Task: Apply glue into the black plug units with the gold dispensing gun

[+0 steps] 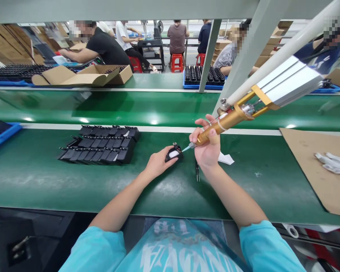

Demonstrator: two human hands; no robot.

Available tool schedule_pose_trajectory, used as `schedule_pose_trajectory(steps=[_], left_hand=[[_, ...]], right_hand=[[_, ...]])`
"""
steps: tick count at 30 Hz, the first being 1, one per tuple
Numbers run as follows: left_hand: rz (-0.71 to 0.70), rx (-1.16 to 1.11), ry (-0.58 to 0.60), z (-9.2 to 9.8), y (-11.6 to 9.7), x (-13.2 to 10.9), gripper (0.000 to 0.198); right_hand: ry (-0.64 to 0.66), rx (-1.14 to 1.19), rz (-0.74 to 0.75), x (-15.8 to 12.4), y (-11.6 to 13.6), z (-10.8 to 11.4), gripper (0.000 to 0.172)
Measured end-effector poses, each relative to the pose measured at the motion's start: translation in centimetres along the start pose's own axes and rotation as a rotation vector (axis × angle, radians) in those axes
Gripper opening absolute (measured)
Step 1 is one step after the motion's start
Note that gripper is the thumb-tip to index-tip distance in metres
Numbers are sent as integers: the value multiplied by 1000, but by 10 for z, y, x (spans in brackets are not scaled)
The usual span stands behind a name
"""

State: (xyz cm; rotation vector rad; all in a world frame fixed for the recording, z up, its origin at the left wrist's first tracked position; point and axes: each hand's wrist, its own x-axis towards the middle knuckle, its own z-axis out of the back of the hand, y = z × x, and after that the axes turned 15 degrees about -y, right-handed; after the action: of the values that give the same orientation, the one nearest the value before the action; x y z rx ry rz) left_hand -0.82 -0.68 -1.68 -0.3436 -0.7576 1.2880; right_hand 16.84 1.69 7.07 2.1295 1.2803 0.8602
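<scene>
My left hand (158,163) is closed around a small black part (174,153) with a white face, holding it on the green bench. My right hand (207,145) grips a gold dispensing tool (225,121) whose thin tip touches the top of that part. The tool hangs from a white hose and a white block running up to the right. A thin dark pair of tweezers (197,172) lies on the bench just under my right wrist. A white scrap of paper (225,158) sits right of that hand.
Rows of several black parts (102,147) lie left of my hands. A blue tray (1,134) is at the far left edge. Cardboard (308,162) with white gloves (336,164) lies at right. A green conveyor belt (130,107) runs behind; other people work at benches beyond.
</scene>
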Motion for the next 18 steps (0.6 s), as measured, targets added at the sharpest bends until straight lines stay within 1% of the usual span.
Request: schedule_pose_trajectory(steps=[2, 4, 9, 11, 14, 18], left_hand=[[1, -30, -3, 0, -3, -1, 50], [-16, -44, -32, 0, -5, -3, 49], [-79, -25, -193, 4, -12, -5, 43], [-107, -30, -236, 7, -15, -5, 40], [-153, -32, -272, 11, -20, -6, 38], [-186, -19, -284, 13, -24, -8, 38]], right_hand=[[15, -9, 0, -1, 0, 0, 36], [18, -28, 7, -2, 0, 0, 34], [24, -20, 2, -3, 0, 0, 30], [29, 0, -8, -3, 0, 0, 30], [29, -14, -6, -5, 1, -1, 32], [19, -41, 16, -6, 2, -2, 28]])
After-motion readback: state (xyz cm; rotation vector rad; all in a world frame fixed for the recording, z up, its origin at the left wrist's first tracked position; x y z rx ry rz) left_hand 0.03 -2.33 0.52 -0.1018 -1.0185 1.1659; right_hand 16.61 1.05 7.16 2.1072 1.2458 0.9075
